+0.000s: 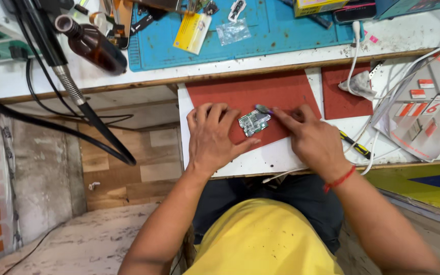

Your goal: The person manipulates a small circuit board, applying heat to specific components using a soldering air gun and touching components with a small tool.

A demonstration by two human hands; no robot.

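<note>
A small green circuit board (254,122) lies on a red mat (260,94) laid over a white pull-out shelf (260,162). My left hand (214,137) rests flat on the mat, its fingers and thumb steadying the board's left and lower edge. My right hand (309,138) pinches a thin tool (264,109) whose tip sits at the board's upper right corner. A red thread band circles my right wrist.
A blue work mat (281,30) with small parts, a yellow packet (192,33) and a clear bag covers the bench behind. A brown bottle (95,46) and black hoses stand at the left. White cables, a yellow-black screwdriver (355,146) and a second red mat (345,94) lie at the right.
</note>
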